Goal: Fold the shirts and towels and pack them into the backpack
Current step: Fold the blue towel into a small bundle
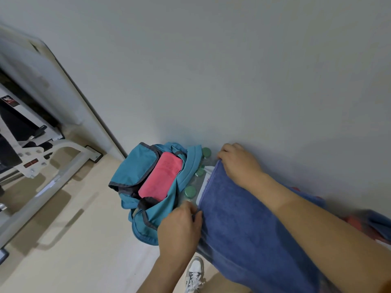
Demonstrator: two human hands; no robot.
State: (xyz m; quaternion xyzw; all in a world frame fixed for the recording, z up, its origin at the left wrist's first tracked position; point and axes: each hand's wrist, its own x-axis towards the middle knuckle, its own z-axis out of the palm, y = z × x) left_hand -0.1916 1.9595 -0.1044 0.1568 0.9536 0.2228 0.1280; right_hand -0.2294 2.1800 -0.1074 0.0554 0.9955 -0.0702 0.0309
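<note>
Towel fold is the step in hand. The blue towel [249,225] lies along the foot of the wall, draped over a wrapped pack of green-capped bottles [190,191]; whatever else supports it is hidden. The left hand [179,227] pinches the short edge's room-side corner and the right hand [239,166] pinches the wall-side corner, fingers of both curled on cloth. Its long axis runs parallel to the wall. The held short edge points at the open teal backpack [137,166], on the floor [84,240] just beside it, with a pink folded piece [160,178] inside.

Judgement: lift both corners level, carry them back along the long axis, and match the edges before pressing flat.
</note>
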